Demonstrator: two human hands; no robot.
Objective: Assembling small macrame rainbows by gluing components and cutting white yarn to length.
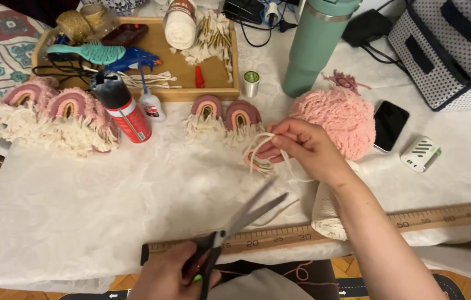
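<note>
Seen from above, a person's left hand (171, 275) at the near table edge grips the black handles of a pair of scissors (235, 225), whose blades stand open and point up and away toward the right hand. Just past the handles a long wooden ruler (446, 215) lies across the white cloth-covered table (80, 211). The right hand (296, 147), farther in and slightly right, is closed in a pinch on a small bundle of cream cord loops (260, 153), lifted just above the cloth; the loose ends hang below the fingers toward the blade tips, near them but apart. With the blades open this close, a slip could likely nick the fingers or cut the loops unevenly, since the bundle is held in the air and not braced. Just beyond the right hand sits a fluffy pink yarn ball (341, 119), with a dark phone (391, 125) beside it. To the left are small pink rainbow ornaments (224, 116) with cream fringe, a red spray can (124, 108), and farther back a wooden tray (185, 66) of craft supplies and a tall green tumbler (313, 47).
</note>
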